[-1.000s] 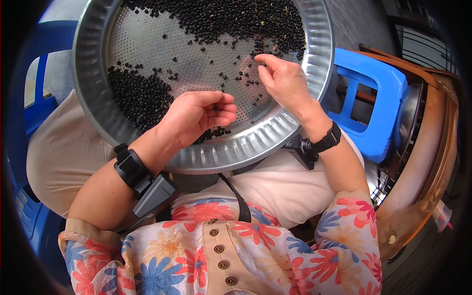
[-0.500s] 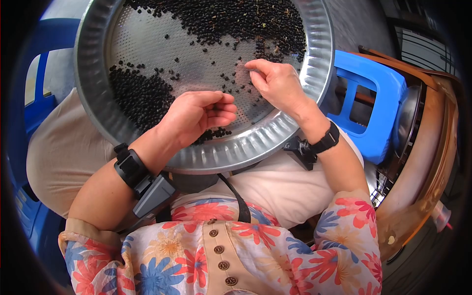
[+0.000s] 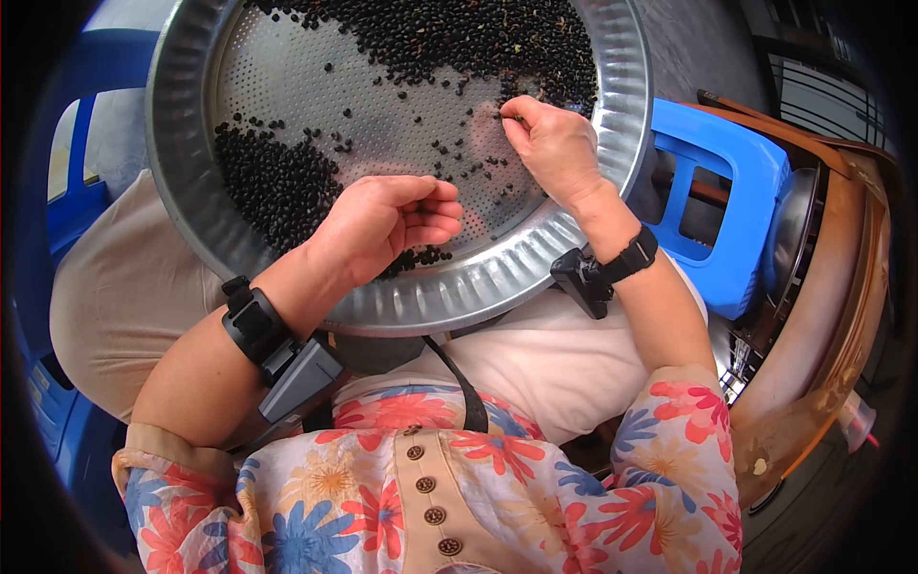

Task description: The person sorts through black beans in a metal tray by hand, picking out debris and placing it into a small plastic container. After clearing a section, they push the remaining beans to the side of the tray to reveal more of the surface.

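Note:
A round metal sieve (image 3: 459,304) with a fluted rim and a perforated bottom holds black beans. The larger heap of black beans (image 3: 449,38), mixed with pale bits, lies at the far side. A second heap of black beans (image 3: 273,187) sits at the left, and loose ones are scattered between. My left hand (image 3: 387,225) is held over the near part of the sieve, its fingers curled in; what they hold is hidden. My right hand (image 3: 550,143) is closed in a pinch at the near edge of the far heap. Whatever lies between its fingertips is too small to name.
A blue plastic stool (image 3: 732,206) stands right of the sieve, beside a brown piece of furniture (image 3: 813,335). Another blue plastic seat (image 3: 81,230) is at the left. The sieve is above my lap, and both wrists wear black straps with devices.
My right hand has moved slightly away from me, toward the far heap, and its fingertips have closed into a pinch. My left hand stays where it was.

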A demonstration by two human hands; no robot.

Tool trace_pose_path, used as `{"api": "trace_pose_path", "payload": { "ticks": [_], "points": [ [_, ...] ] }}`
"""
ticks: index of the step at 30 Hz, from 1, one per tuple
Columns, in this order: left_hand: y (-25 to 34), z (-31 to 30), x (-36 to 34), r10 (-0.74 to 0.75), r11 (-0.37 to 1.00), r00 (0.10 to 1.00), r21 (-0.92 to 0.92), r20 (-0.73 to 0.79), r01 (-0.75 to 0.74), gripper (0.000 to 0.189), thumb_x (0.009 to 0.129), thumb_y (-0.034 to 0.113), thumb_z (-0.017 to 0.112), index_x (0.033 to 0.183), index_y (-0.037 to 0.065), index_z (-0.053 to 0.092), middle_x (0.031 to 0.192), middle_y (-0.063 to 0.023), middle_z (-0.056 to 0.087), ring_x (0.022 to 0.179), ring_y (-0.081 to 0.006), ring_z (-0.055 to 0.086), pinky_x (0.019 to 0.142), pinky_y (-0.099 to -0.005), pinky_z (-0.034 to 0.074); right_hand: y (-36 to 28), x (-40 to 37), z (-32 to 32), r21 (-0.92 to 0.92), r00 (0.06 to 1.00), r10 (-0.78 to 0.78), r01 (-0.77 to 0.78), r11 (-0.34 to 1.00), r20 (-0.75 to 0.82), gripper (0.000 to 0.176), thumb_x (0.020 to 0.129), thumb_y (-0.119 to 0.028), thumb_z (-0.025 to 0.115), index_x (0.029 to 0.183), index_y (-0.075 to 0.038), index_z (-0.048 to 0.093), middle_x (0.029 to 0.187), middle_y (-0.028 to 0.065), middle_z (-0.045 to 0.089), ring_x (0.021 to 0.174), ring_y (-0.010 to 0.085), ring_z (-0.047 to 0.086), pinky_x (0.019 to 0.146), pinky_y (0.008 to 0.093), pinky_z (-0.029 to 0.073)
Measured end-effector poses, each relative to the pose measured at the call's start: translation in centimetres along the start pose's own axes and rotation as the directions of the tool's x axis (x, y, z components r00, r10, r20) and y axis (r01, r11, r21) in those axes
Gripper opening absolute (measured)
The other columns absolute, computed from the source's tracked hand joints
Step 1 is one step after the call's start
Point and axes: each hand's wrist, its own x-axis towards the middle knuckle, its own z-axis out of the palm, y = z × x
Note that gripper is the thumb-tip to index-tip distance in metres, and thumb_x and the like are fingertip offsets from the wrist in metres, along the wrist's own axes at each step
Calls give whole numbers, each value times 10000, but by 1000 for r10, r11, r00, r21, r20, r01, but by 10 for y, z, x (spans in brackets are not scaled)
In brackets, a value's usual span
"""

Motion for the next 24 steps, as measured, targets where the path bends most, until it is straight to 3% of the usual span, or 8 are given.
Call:
{"api": "trace_pose_path", "payload": {
  "ticks": [9, 12, 15, 17, 18, 20, 22, 24],
  "points": [
    [1, 1, -2, 9, 1000, 1000, 10, -2, -9, 249, 915, 119, 412, 984, -74, 554, 892, -148, 615, 757, -201, 630, 679, -268, 533, 2, 7, 6, -122, 999, -24, 28, 992, 36, 92, 792, -168, 542, 794, -88, 587, 690, 92, 627, 666, 274, 614, 612, 375, 476],
    [2, 1, -2, 9, 1000, 1000, 6, -6, -9, 253, 917, 124, 409, 986, -72, 554, 896, -145, 614, 759, -198, 629, 679, -269, 532, -7, 5, 4, -60, 997, 23, -19, 998, 78, 98, 784, -172, 542, 766, -88, 590, 665, 90, 624, 656, 280, 613, 613, 379, 476],
    [1, -4, 1, 9, 1000, 1000, -29, -4, -9, 265, 923, 137, 402, 993, -69, 553, 902, -140, 613, 765, -196, 626, 682, -272, 530, -36, -13, 1, 184, 990, -5, -21, 983, 138, 109, 778, -186, 551, 741, -91, 587, 660, 88, 621, 658, 273, 613, 601, 373, 476],
    [-2, -6, 4, 0, 999, 1000, -47, 3, 0, 272, 926, 144, 398, 998, -68, 552, 905, -139, 613, 769, -196, 625, 684, -274, 529, -54, -24, 2, 336, 972, -185, 128, 933, 143, 122, 786, -207, 558, 738, -99, 585, 652, 88, 615, 631, 265, 609, 570, 361, 475],
    [-3, -5, 5, 8, 998, 1000, -64, 8, -8, 270, 928, 151, 399, 978, -66, 552, 895, -135, 606, 759, -193, 622, 689, -273, 531, -54, -25, 4, 335, 974, -176, 121, 935, 140, 122, 786, -207, 558, 738, -99, 585, 652, 88, 615, 631, 265, 609, 570, 361, 475],
    [-3, -4, 6, 15, 997, 1000, -78, 15, -14, 269, 929, 157, 401, 958, -64, 552, 884, -132, 599, 750, -190, 619, 694, -272, 533, -52, -25, 6, 256, 925, -361, 322, 911, 120, 132, 796, -222, 563, 742, -103, 581, 643, 89, 609, 596, 261, 603, 540, 352, 471],
    [-2, -4, 4, -3, 998, 1000, -68, 10, 4, 263, 927, 155, 410, 964, -66, 549, 884, -134, 596, 750, -193, 618, 689, -272, 535, -40, -16, 0, 254, 938, -328, 293, 922, 108, 128, 810, -228, 561, 766, -111, 590, 634, 83, 607, 591, 259, 603, 540, 355, 470],
    [0, -3, 3, -3, 999, 1000, -54, -1, 3, 260, 925, 152, 414, 965, -67, 549, 884, -135, 596, 751, -194, 619, 685, -272, 536, -25, -7, -4, 174, 999, -42, 40, 984, 6, 120, 816, -217, 555, 813, -111, 612, 656, 83, 620, 626, 262, 614, 563, 356, 476]
  ]
}}
